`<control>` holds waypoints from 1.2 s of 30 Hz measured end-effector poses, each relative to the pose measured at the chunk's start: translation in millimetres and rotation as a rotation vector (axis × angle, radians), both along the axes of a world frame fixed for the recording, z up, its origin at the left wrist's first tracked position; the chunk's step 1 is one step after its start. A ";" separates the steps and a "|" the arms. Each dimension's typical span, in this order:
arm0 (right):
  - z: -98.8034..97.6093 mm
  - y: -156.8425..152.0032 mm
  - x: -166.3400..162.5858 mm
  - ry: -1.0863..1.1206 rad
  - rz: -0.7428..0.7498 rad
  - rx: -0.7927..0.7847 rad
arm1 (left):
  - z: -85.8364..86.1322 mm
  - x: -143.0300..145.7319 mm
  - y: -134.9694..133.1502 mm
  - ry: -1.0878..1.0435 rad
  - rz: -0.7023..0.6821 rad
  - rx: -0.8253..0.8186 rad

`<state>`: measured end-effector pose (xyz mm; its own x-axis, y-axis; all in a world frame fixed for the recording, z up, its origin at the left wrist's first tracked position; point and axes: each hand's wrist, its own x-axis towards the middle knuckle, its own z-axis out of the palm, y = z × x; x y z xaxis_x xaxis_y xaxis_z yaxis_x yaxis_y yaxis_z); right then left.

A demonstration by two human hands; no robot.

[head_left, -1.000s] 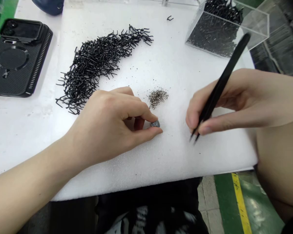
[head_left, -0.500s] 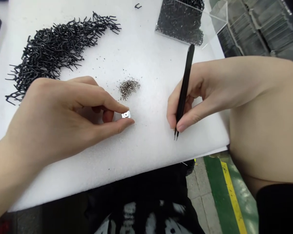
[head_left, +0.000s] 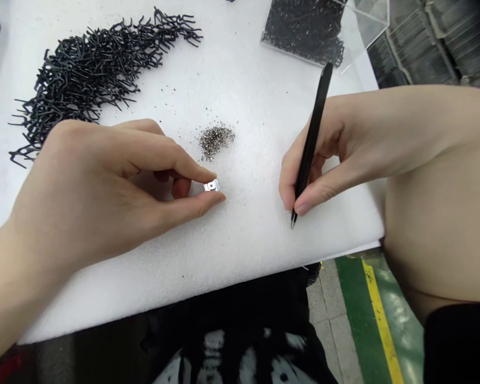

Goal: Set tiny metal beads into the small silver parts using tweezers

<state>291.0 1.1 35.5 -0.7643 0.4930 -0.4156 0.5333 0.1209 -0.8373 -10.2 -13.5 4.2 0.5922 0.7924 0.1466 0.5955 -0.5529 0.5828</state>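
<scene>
Between thumb and index finger, my left hand (head_left: 116, 186) pinches a small silvery metal piece (head_left: 212, 185) with a dark square spot at its middle. My right hand (head_left: 328, 160) grips black tweezers (head_left: 314, 130) like a pen, their tips pointing down at the white foam sheet (head_left: 244, 234). The tips look nearly together, with nothing visible between them. Just beyond my left fingertips lies a little heap of tiny shiny metal bits (head_left: 216, 140). The two hands are apart, with the tweezers to the right of the metal piece.
A long curved pile of black bent pieces (head_left: 92, 69) spreads across the upper left. At the top right stands a clear plastic box (head_left: 304, 32) full of small dark pieces. Grey stacked trays (head_left: 420, 42) are behind my right arm. The sheet's front edge borders my lap.
The tweezer tips have come closer together. The whole view has shifted slightly, and my left hand still pinches the metal piece in much the same place.
</scene>
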 end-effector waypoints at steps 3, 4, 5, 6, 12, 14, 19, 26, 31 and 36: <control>-0.9 2.4 0.5 0.019 0.013 0.012 | 1.3 0.4 -0.1 0.003 -0.002 -0.019; -1.1 3.1 0.5 0.030 0.022 0.020 | 1.8 0.4 0.0 0.005 -0.006 -0.030; -1.3 3.8 0.3 0.038 0.028 0.026 | 2.3 0.4 0.1 0.004 -0.006 -0.033; -1.6 4.4 0.2 0.039 0.037 0.024 | 2.7 0.5 0.0 0.002 -0.009 -0.039; -2.5 4.5 4.3 0.070 0.053 -0.015 | 7.2 8.8 -10.5 -0.012 0.093 -0.056; -0.9 2.2 4.2 0.100 0.042 0.015 | 10.1 11.9 -13.2 -0.051 0.088 -0.032; -4.0 -10.3 -18.2 0.344 -0.285 0.200 | 13.6 9.8 -8.4 -0.071 -0.020 -0.066; -26.1 -18.5 -48.9 0.534 -0.436 0.310 | 8.3 6.7 -4.8 -0.096 -0.055 -0.069; -29.6 -19.1 -49.1 0.530 -0.419 0.339 | 8.4 6.6 -2.9 -0.089 -0.077 -0.085; -29.0 -21.4 -50.0 0.492 -0.426 0.393 | 8.5 6.0 -3.0 -0.078 -0.065 -0.106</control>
<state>241.0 -20.3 6.5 -0.5264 0.8286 0.1908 0.1771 0.3263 -0.9285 -4.3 -16.6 12.7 0.6328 0.7662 0.1118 0.5111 -0.5218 0.6830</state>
